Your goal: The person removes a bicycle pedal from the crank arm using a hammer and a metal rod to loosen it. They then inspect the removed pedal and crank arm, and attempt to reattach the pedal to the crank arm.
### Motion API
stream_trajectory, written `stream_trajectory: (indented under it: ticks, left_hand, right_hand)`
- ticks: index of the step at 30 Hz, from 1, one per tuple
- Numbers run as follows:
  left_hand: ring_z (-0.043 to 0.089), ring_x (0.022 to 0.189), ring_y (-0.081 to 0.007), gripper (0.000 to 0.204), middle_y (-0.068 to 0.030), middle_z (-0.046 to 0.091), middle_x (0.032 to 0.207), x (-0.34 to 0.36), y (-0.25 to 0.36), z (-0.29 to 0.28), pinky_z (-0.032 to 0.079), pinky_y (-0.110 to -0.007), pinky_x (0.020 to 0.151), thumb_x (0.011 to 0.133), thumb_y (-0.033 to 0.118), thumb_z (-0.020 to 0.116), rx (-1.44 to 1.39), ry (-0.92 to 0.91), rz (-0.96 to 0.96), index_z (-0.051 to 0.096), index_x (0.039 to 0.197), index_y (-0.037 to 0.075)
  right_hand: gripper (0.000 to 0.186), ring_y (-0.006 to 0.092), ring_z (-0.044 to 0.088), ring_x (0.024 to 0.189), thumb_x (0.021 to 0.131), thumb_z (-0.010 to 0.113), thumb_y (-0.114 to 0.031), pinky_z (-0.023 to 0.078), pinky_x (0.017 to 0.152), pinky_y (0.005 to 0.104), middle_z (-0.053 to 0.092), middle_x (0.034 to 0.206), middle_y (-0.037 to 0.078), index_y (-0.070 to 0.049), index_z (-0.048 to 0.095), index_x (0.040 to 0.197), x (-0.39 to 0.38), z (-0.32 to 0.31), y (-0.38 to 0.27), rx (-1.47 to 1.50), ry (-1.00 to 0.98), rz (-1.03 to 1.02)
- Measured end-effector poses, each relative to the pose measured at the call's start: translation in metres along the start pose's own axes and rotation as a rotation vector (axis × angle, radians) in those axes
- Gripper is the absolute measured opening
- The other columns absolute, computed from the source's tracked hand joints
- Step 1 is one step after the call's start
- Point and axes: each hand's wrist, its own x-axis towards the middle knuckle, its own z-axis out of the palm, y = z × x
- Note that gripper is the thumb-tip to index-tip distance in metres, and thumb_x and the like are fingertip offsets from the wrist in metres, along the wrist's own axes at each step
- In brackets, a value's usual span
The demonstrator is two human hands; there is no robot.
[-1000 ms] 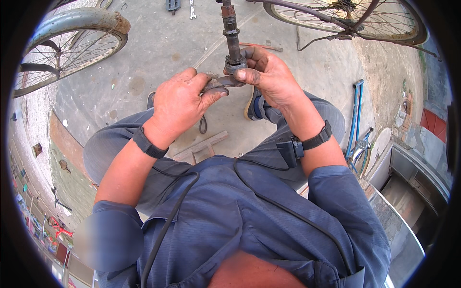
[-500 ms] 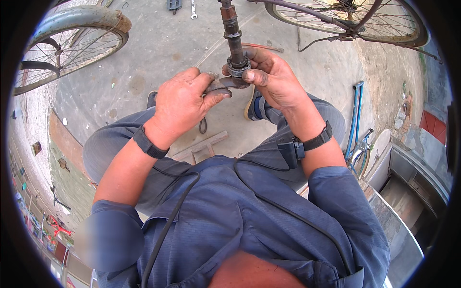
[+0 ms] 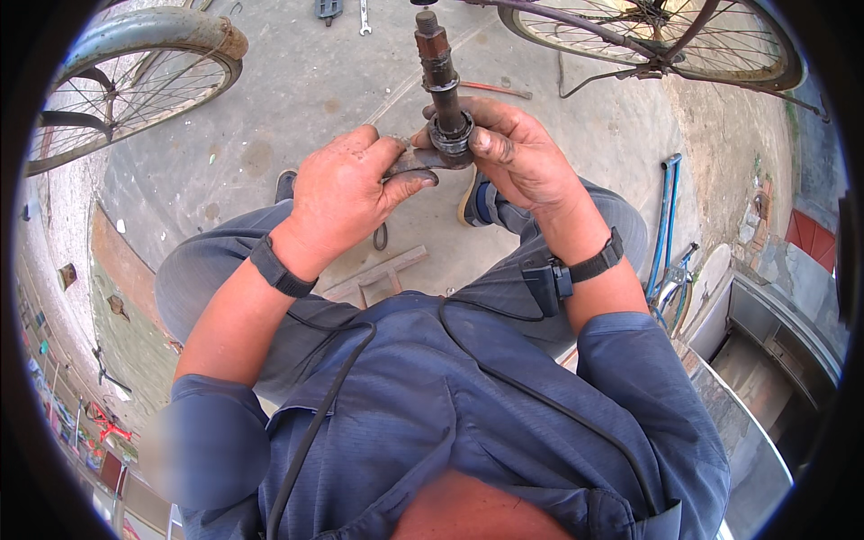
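Left hand [image 3: 337, 184] is gripping the crank [image 3: 416, 160], fingers curled around it, while the right [image 3: 522, 153] is pinching the ring [image 3: 452, 139] at the axle's [image 3: 439, 72] near end, thumb against fingers. The axle is pointing away from the body, above the floor [image 3: 270, 90]. Holding the crank firmly and the ring square is probably preventing slips.

Can't trace the crank arm [image 3: 420, 160] inside the left fingers [image 3: 382, 153]. Beyond them, can't see the edge-cropped wrench [image 3: 364, 18] whole.
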Motion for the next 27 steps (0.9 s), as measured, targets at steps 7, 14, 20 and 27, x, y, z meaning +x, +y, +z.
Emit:
stream_trajectory:
  ticks: [7, 14, 20, 27]
  left_hand:
    - [0.063, 0.071, -0.0286, 0.04, -0.0065, 0.057, 0.078, -0.0009, 0.0021, -0.0015, 0.051, -0.04, 0.059, 0.078, 0.046, 0.078, 0.02, -0.003, 0.026, 0.068, 0.091, 0.01]
    - [0.063, 0.07, -0.0293, 0.039, -0.0071, 0.057, 0.078, 0.0004, -0.0002, -0.0034, 0.051, -0.042, 0.057, 0.078, 0.046, 0.078, 0.048, 0.005, 0.058, 0.067, 0.09, 0.01]
    - [0.063, 0.07, -0.0308, 0.042, -0.0081, 0.058, 0.078, -0.0015, 0.0017, 0.0015, 0.05, -0.042, 0.057, 0.079, 0.046, 0.078, -0.109, -0.057, 0.01, 0.068, 0.091, 0.008]
    - [0.063, 0.071, -0.0306, 0.043, -0.0083, 0.058, 0.078, -0.0031, 0.0024, 0.0038, 0.051, -0.041, 0.059, 0.08, 0.046, 0.078, -0.129, 0.012, 0.004, 0.068, 0.093, 0.006]
  right_hand:
    - [0.062, 0.0256, 0.063, 0.115, 0.092, 0.072, -0.033, 0.047, 0.102, 0.0403, 0.068, 0.12, 0.017, 0.007, 0.053, 0.136, -0.0029, 0.0018, -0.0024, 0.004, 0.011, -0.018]
    - [0.059, 0.0226, 0.065, 0.111, 0.093, 0.072, -0.03, 0.048, 0.099, 0.0385, 0.069, 0.118, 0.014, 0.007, 0.055, 0.135, -0.0035, 0.0021, -0.002, 0.01, 0.024, -0.027]
    - [0.06, 0.0197, 0.065, 0.108, 0.09, 0.077, -0.027, 0.05, 0.096, 0.0342, 0.069, 0.115, 0.009, 0.005, 0.055, 0.135, -0.004, 0.0019, -0.0027, -0.01, 0.002, -0.002]
    - [0.054, 0.0181, 0.061, 0.115, 0.085, 0.08, -0.012, 0.05, 0.1, 0.0343, 0.065, 0.121, 0.007, -0.001, 0.058, 0.132, -0.001, 0.0005, -0.0003, 0.023, 0.017, -0.039]
